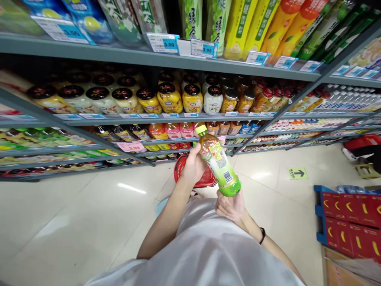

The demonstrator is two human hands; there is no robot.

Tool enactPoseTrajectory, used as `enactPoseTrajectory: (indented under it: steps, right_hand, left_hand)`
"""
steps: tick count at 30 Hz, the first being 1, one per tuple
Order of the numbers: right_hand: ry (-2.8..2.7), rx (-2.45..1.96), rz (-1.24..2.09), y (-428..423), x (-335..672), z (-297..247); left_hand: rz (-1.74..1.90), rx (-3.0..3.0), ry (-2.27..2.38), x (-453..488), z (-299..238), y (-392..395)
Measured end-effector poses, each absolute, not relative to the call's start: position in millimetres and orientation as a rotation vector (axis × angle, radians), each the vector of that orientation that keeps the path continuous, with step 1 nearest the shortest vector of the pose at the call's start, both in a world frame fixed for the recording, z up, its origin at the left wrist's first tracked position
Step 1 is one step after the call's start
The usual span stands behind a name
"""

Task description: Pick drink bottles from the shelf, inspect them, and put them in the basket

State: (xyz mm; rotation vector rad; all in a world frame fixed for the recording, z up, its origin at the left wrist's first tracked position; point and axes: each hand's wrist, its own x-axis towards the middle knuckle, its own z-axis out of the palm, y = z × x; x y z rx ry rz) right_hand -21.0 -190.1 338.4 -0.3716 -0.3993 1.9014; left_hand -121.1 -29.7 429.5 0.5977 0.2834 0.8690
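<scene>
I hold a green-labelled drink bottle (pixel 218 163) with a yellow-green cap, tilted with its cap toward the shelves. My left hand (pixel 195 165) wraps around its upper half from the left. My right hand (pixel 230 206) cups the bottle's base from below; a black band sits on that wrist. A barcode on the label faces me. Below my hands a red shopping basket (pixel 205 179) stands on the floor, partly hidden by my left hand and the bottle.
Grey shop shelves (pixel 166 59) run across the view, stocked with jars (pixel 169 97) of preserved fruit, bottled drinks and price tags. Red cartons (pixel 351 220) on a blue pallet stand at the right. A green arrow sticker (pixel 297 173) lies on the pale tiled floor.
</scene>
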Motion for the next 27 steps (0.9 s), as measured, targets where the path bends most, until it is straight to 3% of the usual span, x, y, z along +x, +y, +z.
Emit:
enactPoseTrajectory:
  steps: [12,19,27]
  right_hand:
    - [-0.268,-0.538,1.742,-247,73,359]
    - [-0.426,-0.937,1.310,-281,127,361]
    - [-0.587,-1.139,1.037,-319,181,353]
  left_hand:
    - [0.771,0.650,0.305,-7,426,-82]
    - [0.803,0.596,0.364,55,425,-113]
    - [0.813,0.628,0.474,109,423,-152]
